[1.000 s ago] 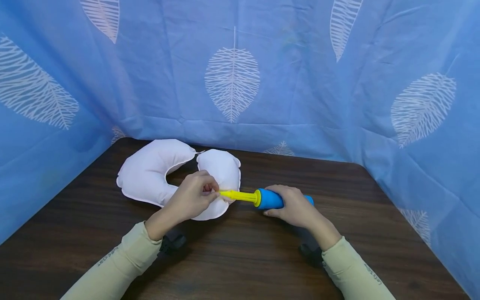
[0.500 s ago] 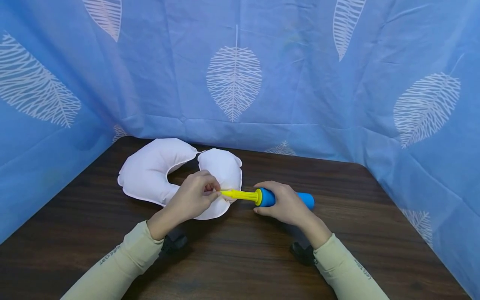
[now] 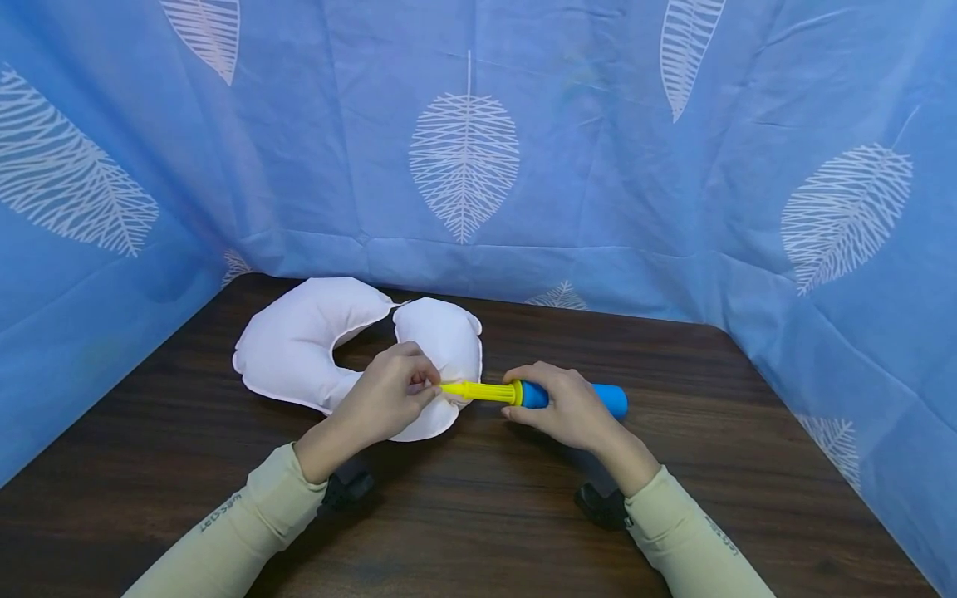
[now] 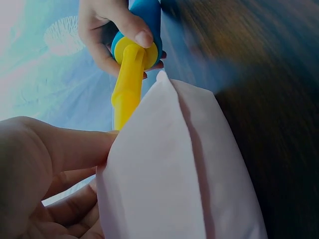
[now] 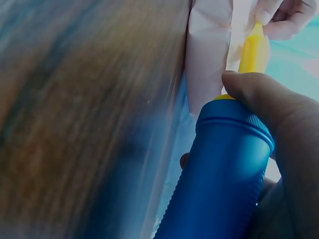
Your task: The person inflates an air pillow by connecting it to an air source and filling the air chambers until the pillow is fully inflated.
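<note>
A white U-shaped inflatable neck pillow [image 3: 287,353] lies puffed up on the dark wooden table. Against its right arm points the yellow nozzle [image 3: 486,391] of a blue hand pump [image 3: 611,401]. My left hand [image 3: 385,390] reaches over the pillow and pinches the nozzle's narrow tip between thumb and finger. Those fingers hide where the tip meets the pillow, and no valve shows. My right hand [image 3: 571,404] grips the pump's blue barrel [image 5: 224,164] near the yellow collar. In the left wrist view the pillow's seamed edge [image 4: 149,159] stands beside my left fingers.
Blue curtains [image 3: 598,183] with white leaf prints hang behind the table [image 3: 478,531] and along both sides. A dark wrist device [image 3: 347,486] sits below the left wrist, and another wrist device [image 3: 601,502] below the right.
My right hand has slid left along the pump's barrel towards the yellow collar, leaving more of the rear end showing. The left hand, nozzle and pillow have stayed nearly in place.
</note>
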`<state>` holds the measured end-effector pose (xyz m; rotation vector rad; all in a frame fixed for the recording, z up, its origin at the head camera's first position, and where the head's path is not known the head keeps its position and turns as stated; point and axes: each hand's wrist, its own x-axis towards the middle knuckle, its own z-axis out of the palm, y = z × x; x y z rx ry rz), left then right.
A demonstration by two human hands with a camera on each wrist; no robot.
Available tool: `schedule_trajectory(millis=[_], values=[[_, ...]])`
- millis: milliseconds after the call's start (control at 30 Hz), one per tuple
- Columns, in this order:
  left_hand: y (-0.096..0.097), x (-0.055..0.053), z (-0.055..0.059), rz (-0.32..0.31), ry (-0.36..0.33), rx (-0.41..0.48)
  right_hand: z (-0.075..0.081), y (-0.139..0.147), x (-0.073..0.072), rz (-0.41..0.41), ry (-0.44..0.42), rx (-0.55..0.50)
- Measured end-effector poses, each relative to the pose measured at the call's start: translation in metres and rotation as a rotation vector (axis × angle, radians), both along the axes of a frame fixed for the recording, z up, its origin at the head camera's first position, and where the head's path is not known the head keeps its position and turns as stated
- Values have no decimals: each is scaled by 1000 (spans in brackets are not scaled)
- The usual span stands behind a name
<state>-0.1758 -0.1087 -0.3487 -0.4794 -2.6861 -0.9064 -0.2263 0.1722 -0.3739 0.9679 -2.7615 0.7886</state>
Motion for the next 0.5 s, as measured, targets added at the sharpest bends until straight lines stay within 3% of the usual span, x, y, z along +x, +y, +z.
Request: schedule_trajectory(millis=[500], values=[[4, 3, -3, -66, 51, -42, 0, 0, 3, -50, 25, 63]])
